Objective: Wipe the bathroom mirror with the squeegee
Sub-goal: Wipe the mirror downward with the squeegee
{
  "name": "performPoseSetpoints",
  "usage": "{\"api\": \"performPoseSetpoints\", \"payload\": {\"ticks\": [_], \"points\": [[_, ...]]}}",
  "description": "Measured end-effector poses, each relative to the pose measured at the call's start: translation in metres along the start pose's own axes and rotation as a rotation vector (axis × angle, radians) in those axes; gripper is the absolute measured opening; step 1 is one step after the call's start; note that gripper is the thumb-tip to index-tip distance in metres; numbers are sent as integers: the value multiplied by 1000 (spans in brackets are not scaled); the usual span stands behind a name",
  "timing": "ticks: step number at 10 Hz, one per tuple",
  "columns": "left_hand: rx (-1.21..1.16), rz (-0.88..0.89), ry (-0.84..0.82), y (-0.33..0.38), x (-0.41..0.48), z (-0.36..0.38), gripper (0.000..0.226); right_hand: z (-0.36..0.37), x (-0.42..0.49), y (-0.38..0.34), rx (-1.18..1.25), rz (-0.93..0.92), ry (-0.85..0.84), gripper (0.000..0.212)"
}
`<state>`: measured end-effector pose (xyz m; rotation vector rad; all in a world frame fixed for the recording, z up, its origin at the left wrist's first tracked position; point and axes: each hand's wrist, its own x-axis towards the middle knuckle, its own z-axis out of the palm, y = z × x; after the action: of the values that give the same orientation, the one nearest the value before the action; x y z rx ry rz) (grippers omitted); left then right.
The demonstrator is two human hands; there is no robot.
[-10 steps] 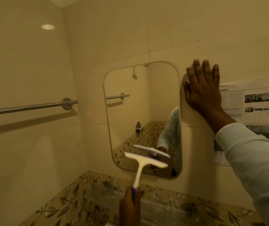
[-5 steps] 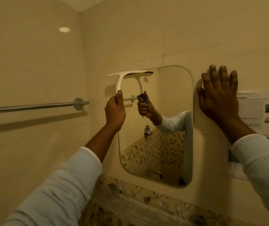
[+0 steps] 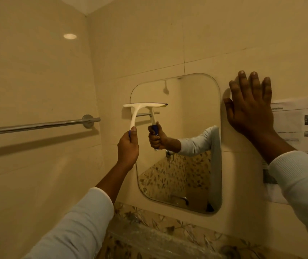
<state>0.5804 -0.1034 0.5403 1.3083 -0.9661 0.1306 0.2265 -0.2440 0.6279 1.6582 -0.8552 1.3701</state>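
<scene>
moved since 0.5 s ago: squeegee (image 3: pixel 143 106) blade now lower, down from the top left corner of the mirror (image 3: pixel 192 113) to about a third of the way down its left edge; right hand (image 3: pixel 250 109) unchanged
left hand (image 3: pixel 128 148): arm reaches up from below and left of the mirror, sleeve pushed back off the forearm; fingers curled round the blue lower handle, thumb lying up along it
right hand pose: palm flat on the wall tile just right of the mirror's upper right edge; fingers straight, spread, pointing up; holding nothing
squeegee position: handle tilted, blade level and meeting its own reflection; left end overhangs the mirror's left edge onto tile, right end on glass
room to move: glass runs on below the blade to the rounded bottom edge, and right of the blade to the right edge
surroundings: towel rail (image 3: pixel 37 125) left of the mirror at about blade height; printed paper sheet (image 3: pixel 299 124) right of the mirror, partly behind the right forearm; leaf-patterned tile band (image 3: pixel 149 221) below the mirror
in the way: rail bracket is the nearest thing to the blade's left end, apart from it
</scene>
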Motion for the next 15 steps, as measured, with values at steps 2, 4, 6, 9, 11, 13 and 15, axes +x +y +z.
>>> {"api": "performPoseSetpoints", "payload": {"ticks": [2,4,6,9,11,13,15], "points": [[42,10,-10,-42,-36,0,58,0,-1,-1,11,7,-2,65],[49,-33,-49,-87,-82,0,53,-2,-1,-1,20,11,-2,65],[80,-94,-101,-123,-126,-9,44,-1,0,-1,12,10,6,64],[142,-233,-194,-165,-188,-31,43,-1,-1,-1,21,14,-4,63],[194,-312,-192,-182,-215,-30,35,-4,-1,-2,31,21,-25,64],[269,-345,-208,-192,-233,-35,32,-4,-1,-2,37,21,-27,63],[289,-346,-188,-190,-244,-51,44,-6,-1,-3,34,26,-35,62]]}}
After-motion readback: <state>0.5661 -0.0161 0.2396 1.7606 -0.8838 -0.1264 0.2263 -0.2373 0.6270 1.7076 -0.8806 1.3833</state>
